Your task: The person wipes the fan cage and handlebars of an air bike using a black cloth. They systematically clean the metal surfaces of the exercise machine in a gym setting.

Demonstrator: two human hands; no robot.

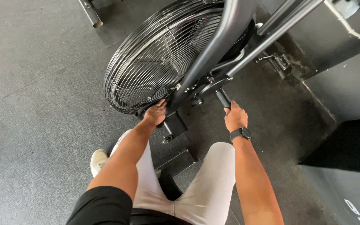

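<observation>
Gripping a short black foot peg [223, 98], the right hand [235, 117] curls closed around its ribbed cylinder, a dark watch [241, 133] strapped at the wrist. The left hand [156, 112] presses fingers-down on the matching peg at the lower rim of the fan bike's round wire cage [155, 62], though whether it wraps that peg I cannot tell. The cage is thin chromed rings and spokes; smooth grey steel arms [217, 41] slant across it. Pale trousers [213, 179] and a white shoe [98, 160] sit above the pebbled grey rubber floor [34, 104].
</observation>
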